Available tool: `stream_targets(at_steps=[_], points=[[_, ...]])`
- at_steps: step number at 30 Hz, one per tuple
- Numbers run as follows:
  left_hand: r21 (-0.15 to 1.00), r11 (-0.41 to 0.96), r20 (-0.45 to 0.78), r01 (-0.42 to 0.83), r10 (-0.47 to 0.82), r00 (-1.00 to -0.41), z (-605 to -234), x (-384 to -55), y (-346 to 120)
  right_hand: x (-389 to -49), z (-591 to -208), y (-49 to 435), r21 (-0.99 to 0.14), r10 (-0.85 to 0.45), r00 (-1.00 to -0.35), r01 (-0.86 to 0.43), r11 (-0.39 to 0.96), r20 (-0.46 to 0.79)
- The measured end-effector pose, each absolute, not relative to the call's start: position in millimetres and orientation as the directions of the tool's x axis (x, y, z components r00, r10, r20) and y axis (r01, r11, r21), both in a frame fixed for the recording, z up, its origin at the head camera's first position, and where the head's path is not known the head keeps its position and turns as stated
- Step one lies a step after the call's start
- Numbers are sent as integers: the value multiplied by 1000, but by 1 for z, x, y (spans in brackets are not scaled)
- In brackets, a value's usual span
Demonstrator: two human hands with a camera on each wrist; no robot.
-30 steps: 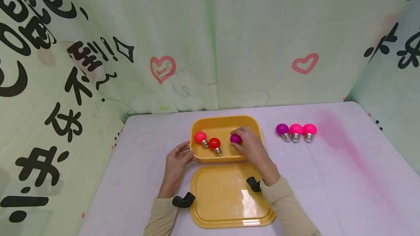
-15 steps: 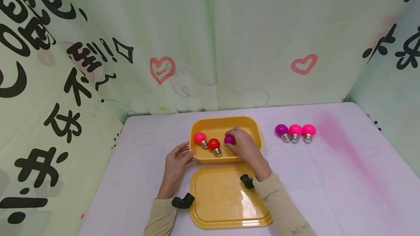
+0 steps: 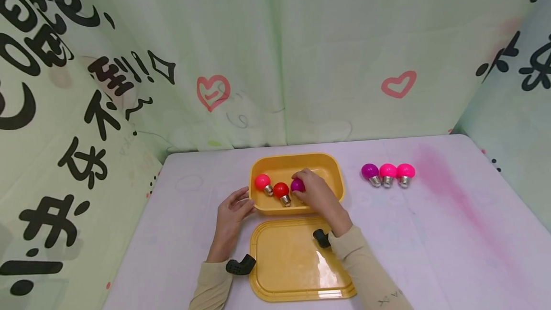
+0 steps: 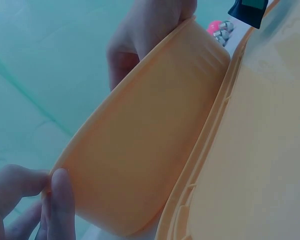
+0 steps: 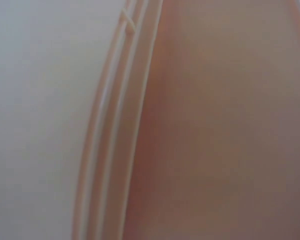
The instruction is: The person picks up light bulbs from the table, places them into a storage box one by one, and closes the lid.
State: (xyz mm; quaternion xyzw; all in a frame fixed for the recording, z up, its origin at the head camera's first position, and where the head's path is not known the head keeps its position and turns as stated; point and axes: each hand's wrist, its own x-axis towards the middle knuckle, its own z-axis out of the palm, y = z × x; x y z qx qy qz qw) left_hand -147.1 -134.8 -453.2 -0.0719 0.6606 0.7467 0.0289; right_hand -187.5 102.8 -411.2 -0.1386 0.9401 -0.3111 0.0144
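Inside the deep yellow tray (image 3: 297, 159), my right hand (image 3: 320, 194) holds a purple light bulb (image 3: 297, 185) between thumb and fingers; its base is hidden. Just left of it lie a red bulb (image 3: 281, 189) and a pink bulb (image 3: 262, 181), their metal bases pointing toward the front right. At the tray's left end my left hand (image 3: 232, 212) pinches the rim. The left wrist view shows those fingers (image 4: 63, 200) against the tray's outer wall (image 4: 140, 135). In the right wrist view only yellow plastic walls (image 5: 225, 130) show, no hand.
A flat yellow lid (image 3: 297, 257) lies in front of the tray, under my right forearm. To the right on the white table (image 3: 430, 252) stand a purple bulb (image 3: 370, 171) and two pink bulbs (image 3: 388, 171) in a row. A curtain (image 3: 323, 61) hangs behind.
My right hand has moved left inside the tray with the purple bulb, bringing it close to the red one. The left hand stays at the tray's rim.
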Motion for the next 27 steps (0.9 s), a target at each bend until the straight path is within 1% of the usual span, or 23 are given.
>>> stream_targets(at_steps=[4,11,23,27], points=[[981,-123,-157,-149,-53,-986,-453,-146,-135,-186,-412,104,-584,-277,-959,-261,768,65],[978,-131,-171,-163,-54,-984,-452,-147,-134,-185,-413,105,-594,-266,-963,-243,767,50],[981,-132,-153,-144,-62,-986,-453,-147,-133,-182,-405,111,-513,-289,-953,-296,805,97],[981,-133,-153,-144,-59,-987,-453,-147,-133,-179,-399,120,-519,-285,-954,-292,803,95]])
